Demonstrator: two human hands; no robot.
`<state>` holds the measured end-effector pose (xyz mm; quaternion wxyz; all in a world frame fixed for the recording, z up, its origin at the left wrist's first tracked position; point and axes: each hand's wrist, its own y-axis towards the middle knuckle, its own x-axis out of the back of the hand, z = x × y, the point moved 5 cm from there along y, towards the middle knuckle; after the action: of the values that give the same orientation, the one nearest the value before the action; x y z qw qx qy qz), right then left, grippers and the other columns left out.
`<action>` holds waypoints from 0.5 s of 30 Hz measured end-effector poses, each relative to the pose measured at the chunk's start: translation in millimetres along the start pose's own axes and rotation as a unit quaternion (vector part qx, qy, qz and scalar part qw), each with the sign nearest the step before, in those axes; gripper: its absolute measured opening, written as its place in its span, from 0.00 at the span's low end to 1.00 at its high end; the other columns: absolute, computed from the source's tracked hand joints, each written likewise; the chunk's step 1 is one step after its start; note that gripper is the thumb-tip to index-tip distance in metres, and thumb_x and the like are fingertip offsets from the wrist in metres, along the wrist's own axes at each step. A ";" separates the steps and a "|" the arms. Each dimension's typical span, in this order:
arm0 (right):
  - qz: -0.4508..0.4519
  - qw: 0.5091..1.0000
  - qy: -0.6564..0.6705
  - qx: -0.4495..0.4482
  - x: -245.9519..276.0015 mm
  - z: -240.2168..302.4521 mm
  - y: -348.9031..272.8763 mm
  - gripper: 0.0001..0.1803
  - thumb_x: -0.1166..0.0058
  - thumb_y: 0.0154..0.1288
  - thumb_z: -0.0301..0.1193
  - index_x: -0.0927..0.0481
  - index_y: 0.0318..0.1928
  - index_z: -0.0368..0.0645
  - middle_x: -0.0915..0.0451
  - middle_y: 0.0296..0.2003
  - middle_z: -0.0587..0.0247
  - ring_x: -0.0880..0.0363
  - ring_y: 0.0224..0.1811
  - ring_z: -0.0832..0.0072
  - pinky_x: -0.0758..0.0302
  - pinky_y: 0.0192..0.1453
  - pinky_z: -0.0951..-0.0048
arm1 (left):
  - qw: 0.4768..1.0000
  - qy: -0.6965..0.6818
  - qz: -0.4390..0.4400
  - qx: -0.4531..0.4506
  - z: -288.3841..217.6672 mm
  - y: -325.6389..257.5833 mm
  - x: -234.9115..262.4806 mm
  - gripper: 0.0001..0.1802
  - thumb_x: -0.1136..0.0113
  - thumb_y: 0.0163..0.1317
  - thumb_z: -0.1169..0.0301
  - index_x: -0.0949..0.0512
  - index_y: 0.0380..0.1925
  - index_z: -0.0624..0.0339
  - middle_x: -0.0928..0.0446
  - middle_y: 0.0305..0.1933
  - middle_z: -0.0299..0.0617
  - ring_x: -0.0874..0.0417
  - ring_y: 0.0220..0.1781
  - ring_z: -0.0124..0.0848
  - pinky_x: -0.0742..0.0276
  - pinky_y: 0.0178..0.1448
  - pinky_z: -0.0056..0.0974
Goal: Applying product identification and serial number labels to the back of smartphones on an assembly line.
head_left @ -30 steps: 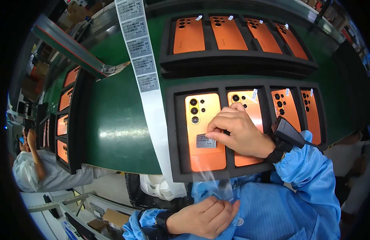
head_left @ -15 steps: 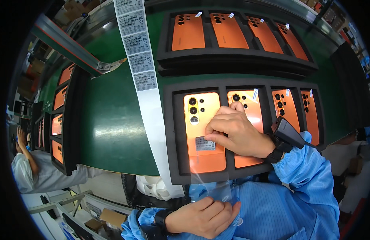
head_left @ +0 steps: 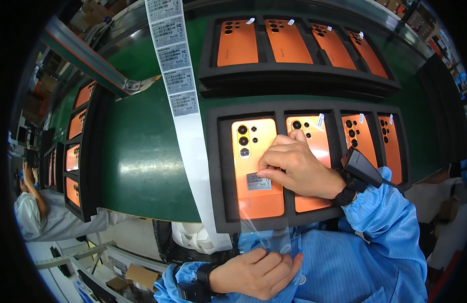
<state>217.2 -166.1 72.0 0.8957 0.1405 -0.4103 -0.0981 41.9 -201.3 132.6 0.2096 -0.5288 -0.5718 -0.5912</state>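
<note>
An orange phone (head_left: pixel 259 146) lies back up in the leftmost slot of the near black foam tray (head_left: pixel 221 202). A small grey printed label (head_left: pixel 258 183) is at its lower back. Closed in a pinch, my right hand (head_left: pixel 299 169) has thumb and forefinger at the label's upper right corner. Clear film (head_left: pixel 266 237) stretches from the phone's lower end over the tray's front edge. My left hand (head_left: pixel 256 275), fingers curled closed, grips its lower end close to my body. Beneath my right hand, a second phone (head_left: pixel 314 203) is partly hidden.
A far foam tray (head_left: pixel 294 81) holds several orange phones with small pull tabs. Left of the near tray, a label strip (head_left: pixel 180 103) runs across the green table (head_left: pixel 142 156). More phone trays (head_left: pixel 89 197) stand at left, where another person (head_left: pixel 39 212) sits.
Both my hands hold nearly the same places, and the label and film look unchanged. The view has shifted very slightly. At far left, the other person's hand has moved a little.
</note>
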 end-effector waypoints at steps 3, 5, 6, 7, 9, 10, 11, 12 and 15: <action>-0.001 1.000 -0.002 0.001 0.8 -0.1 -0.1 0.05 0.37 0.57 0.32 0.20 0.27 0.48 0.22 0.25 0.73 0.29 0.34 0.76 0.47 0.45 0.68 | 1.000 0.003 -0.002 -0.006 1.1 1.3 0.5 0.20 0.39 0.40 0.71 0.17 0.38 0.63 0.29 0.28 0.32 0.31 0.26 0.22 0.40 0.26 0.25; 0.001 1.000 -0.004 0.002 1.2 0.3 0.0 0.05 0.37 0.57 0.32 0.20 0.27 0.48 0.22 0.25 0.73 0.29 0.34 0.76 0.46 0.45 0.68 | 1.000 0.003 -0.005 -0.007 1.9 1.4 -0.1 0.20 0.39 0.40 0.71 0.17 0.38 0.63 0.29 0.28 0.32 0.31 0.26 0.22 0.40 0.26 0.25; 0.006 1.000 -0.003 -0.003 1.3 0.6 0.3 0.05 0.39 0.57 0.32 0.19 0.28 0.47 0.22 0.25 0.73 0.28 0.35 0.75 0.45 0.46 0.67 | 1.000 0.003 -0.008 -0.008 1.9 1.5 0.1 0.20 0.39 0.40 0.71 0.17 0.37 0.63 0.29 0.28 0.32 0.31 0.25 0.22 0.40 0.26 0.25; 0.011 1.000 -0.001 -0.007 1.1 0.5 0.6 0.05 0.41 0.58 0.33 0.19 0.28 0.47 0.21 0.25 0.72 0.27 0.35 0.74 0.43 0.47 0.65 | 1.000 0.004 -0.008 -0.008 1.8 1.4 0.2 0.20 0.39 0.40 0.71 0.17 0.37 0.63 0.29 0.28 0.32 0.31 0.25 0.22 0.40 0.26 0.25; 0.014 1.000 -0.002 -0.008 1.0 0.6 0.9 0.05 0.41 0.58 0.33 0.19 0.28 0.47 0.21 0.25 0.72 0.27 0.35 0.75 0.43 0.47 0.65 | 1.000 0.000 -0.010 -0.003 2.1 1.3 0.6 0.19 0.39 0.39 0.71 0.17 0.37 0.63 0.29 0.28 0.32 0.31 0.25 0.22 0.41 0.26 0.25; 0.016 1.000 -0.004 -0.009 1.1 0.5 0.9 0.05 0.41 0.58 0.33 0.19 0.28 0.47 0.21 0.25 0.72 0.27 0.35 0.75 0.43 0.47 0.66 | 1.000 0.000 -0.010 -0.003 2.1 1.4 0.7 0.19 0.39 0.39 0.71 0.17 0.37 0.63 0.29 0.28 0.32 0.31 0.25 0.22 0.41 0.26 0.25; 0.016 1.000 -0.004 -0.008 1.1 0.5 0.8 0.05 0.41 0.58 0.33 0.19 0.28 0.47 0.21 0.25 0.72 0.27 0.35 0.75 0.43 0.47 0.66 | 1.000 0.001 -0.011 -0.003 2.0 1.4 0.8 0.19 0.39 0.39 0.71 0.17 0.37 0.63 0.29 0.28 0.32 0.31 0.25 0.22 0.41 0.26 0.25; 0.015 1.000 -0.004 -0.006 0.9 0.2 0.7 0.05 0.39 0.57 0.32 0.19 0.28 0.48 0.21 0.26 0.73 0.28 0.35 0.76 0.44 0.46 0.67 | 1.000 0.001 -0.012 -0.004 2.2 1.5 0.6 0.19 0.38 0.39 0.71 0.17 0.36 0.63 0.29 0.28 0.32 0.31 0.25 0.22 0.41 0.26 0.25; 0.014 1.000 -0.005 -0.004 0.8 -0.3 0.5 0.05 0.37 0.57 0.32 0.20 0.28 0.48 0.22 0.26 0.73 0.28 0.35 0.76 0.46 0.45 0.68 | 1.000 0.005 -0.019 -0.003 2.5 1.3 -0.2 0.19 0.38 0.39 0.71 0.17 0.36 0.63 0.29 0.28 0.32 0.32 0.25 0.22 0.42 0.26 0.25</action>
<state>218.0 -165.8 72.5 0.8958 0.1302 -0.4159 -0.0876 44.1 -199.4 132.5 0.1995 -0.5153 -0.5792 -0.5994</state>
